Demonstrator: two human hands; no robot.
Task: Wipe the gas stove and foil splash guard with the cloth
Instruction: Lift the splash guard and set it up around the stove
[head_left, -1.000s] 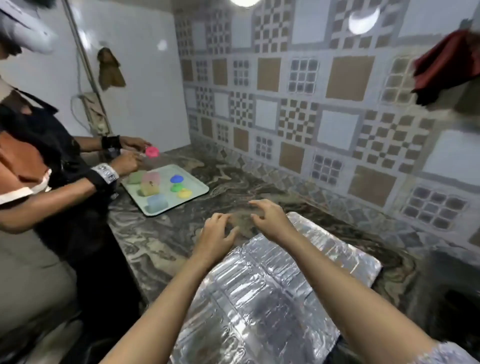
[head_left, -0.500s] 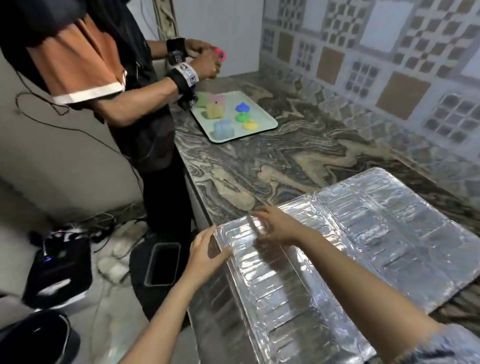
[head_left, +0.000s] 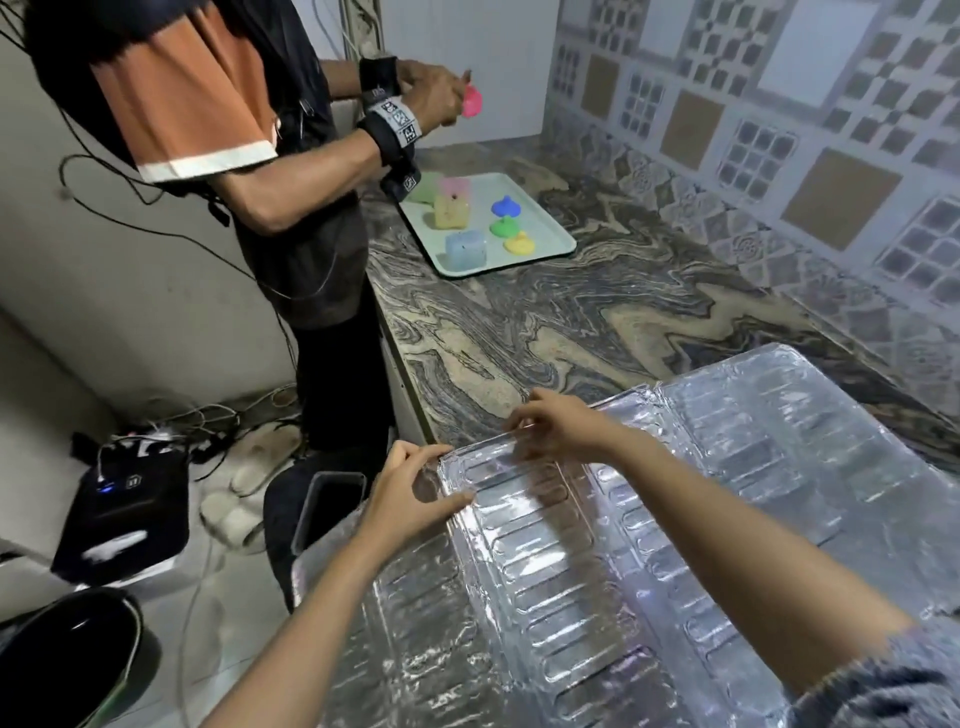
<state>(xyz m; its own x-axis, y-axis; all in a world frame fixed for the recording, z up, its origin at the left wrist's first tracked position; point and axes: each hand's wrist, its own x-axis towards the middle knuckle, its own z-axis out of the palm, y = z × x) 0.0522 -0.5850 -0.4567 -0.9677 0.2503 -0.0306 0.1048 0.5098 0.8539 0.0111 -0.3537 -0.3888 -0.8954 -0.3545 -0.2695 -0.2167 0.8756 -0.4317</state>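
Marbled counter (head_left: 597, 322) lies bare at frame centre, between the tray (head_left: 550, 228) and your foil splash guard (head_left: 649, 519). Your left hand (head_left: 410, 499) pinches the foil's near-left corner; your right hand (head_left: 561, 423) pinches its far edge.

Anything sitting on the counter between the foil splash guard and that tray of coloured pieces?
No. In the head view, only bare marbled countertop runs between the foil splash guard and the tray. No cloth shows there.

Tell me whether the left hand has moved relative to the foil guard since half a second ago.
Yes. The left hand has closed in rightward onto the near corner of the foil splash guard; its thumb now lies on the rim.
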